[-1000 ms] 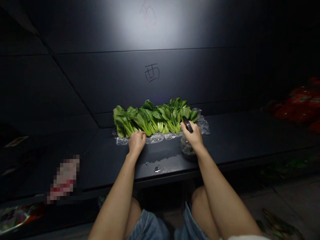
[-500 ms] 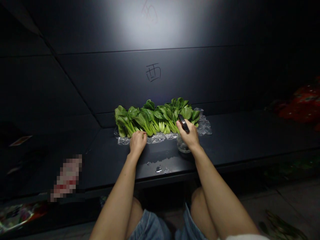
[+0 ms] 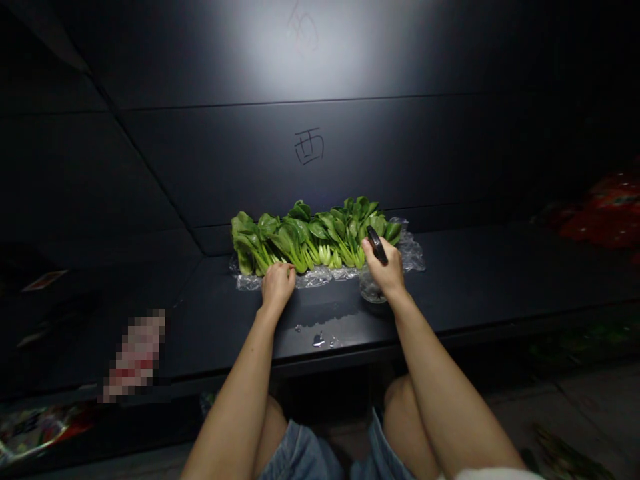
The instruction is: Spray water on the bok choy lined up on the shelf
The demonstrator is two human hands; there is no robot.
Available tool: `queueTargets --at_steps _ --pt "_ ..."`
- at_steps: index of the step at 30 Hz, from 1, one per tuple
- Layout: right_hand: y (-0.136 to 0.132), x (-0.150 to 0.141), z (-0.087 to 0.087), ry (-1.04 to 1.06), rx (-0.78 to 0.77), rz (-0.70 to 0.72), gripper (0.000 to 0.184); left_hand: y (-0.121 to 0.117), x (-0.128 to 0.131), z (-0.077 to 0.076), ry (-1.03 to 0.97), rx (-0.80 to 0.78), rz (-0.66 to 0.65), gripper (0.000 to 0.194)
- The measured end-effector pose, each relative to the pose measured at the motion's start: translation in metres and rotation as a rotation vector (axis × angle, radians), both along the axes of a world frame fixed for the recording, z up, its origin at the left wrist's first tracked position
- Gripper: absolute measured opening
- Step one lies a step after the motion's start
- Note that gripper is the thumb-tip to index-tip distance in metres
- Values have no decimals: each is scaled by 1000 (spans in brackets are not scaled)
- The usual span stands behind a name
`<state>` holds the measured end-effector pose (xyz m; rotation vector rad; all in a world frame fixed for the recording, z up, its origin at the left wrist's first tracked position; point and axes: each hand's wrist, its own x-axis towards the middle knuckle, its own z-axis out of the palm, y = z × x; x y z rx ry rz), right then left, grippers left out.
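A row of leafy green bok choy (image 3: 343, 230) lies side by side on crinkled clear plastic film (image 3: 317, 277), leaves toward the back panel and pale stems toward me. My right hand (image 3: 391, 272) is wrapped round the neck of a spray bottle (image 3: 372, 291) with a black head and a see-through body, held at the right end of the row. At the front left of the stems is my left hand (image 3: 279, 285), its fingers curled closed at the film's edge. What its fingertips hold, if anything, is hidden.
Everything rests on a dark shelf (image 3: 480, 267) backed by a dark panel bearing a handwritten character. Water drops (image 3: 319, 340) lie near the front edge. Red bags (image 3: 600, 213) sit at far right. A blurred-out pinkish shape (image 3: 135, 353) is at left, packaged goods (image 3: 37, 430) below it.
The spray bottle swung a little left, then back right in my right hand. My left hand stays at the stems. The whole view has shifted slightly.
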<state>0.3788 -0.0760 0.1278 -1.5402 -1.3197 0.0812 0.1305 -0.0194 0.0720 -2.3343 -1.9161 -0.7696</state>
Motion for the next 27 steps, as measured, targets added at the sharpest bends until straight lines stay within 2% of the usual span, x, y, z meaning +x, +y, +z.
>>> queueTargets --at_steps 5,15,27 --pt "-1 -6 0 20 43 33 37 0 -1 -1 6 6 -1 36" --pt "-1 -12 0 -24 -27 55 34 0 -2 -2 -12 24 3 36" --pt "6 -20 1 -21 -68 12 34 -1 -6 0 -32 9 -6 37"
